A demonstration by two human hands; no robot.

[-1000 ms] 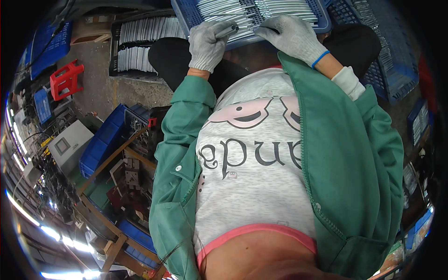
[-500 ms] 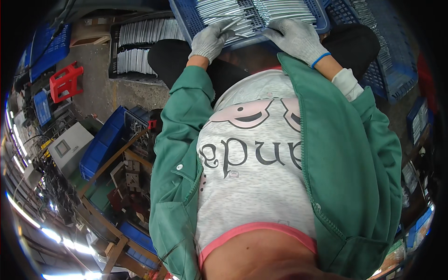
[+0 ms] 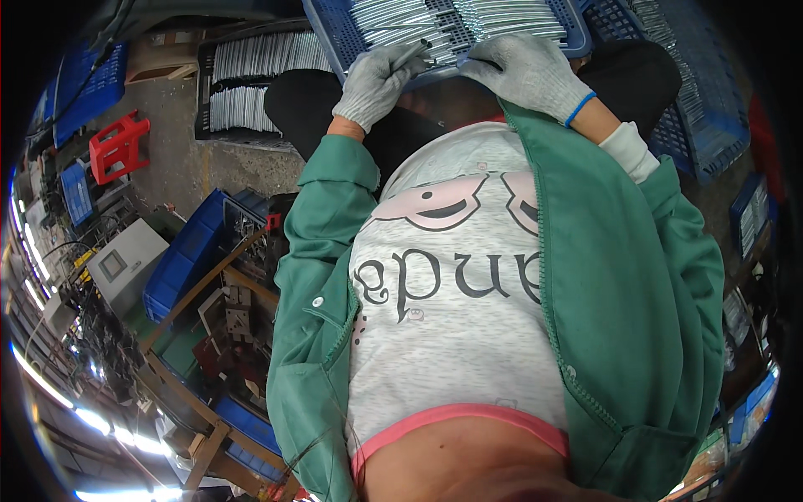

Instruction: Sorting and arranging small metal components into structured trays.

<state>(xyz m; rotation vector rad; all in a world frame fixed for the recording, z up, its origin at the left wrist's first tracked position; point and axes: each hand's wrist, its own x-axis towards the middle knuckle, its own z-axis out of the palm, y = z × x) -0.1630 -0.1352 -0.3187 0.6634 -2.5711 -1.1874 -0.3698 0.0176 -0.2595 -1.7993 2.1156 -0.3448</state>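
My left hand (image 3: 375, 81), in a grey knitted glove, is closed on metal tubes (image 3: 411, 55) whose ends point toward the right. I cannot tell how many it holds. Over the near rim of a blue plastic crate (image 3: 457, 74) is my right hand (image 3: 529, 77), also gloved, with a blue cuff edge. A gap shows between its thumb and fingers, and no tube is visible in it; some fingertips are hidden. Inside the crate, shiny metal tubes (image 3: 510, 21) lie side by side in two groups, with the perforated bottom showing between them.
A black crate (image 3: 203, 92) with two rows of similar tubes stands on the floor at left. Another blue crate (image 3: 711, 159) holding tubes is at right. Farther left are a red stool (image 3: 120, 148), a blue bin (image 3: 180, 268) and a grey control box (image 3: 125, 266).
My left hand has turned and drawn slightly nearer, bringing the tubes off the crate's contents. My right hand has shifted left and toward me, off the right group of tubes.
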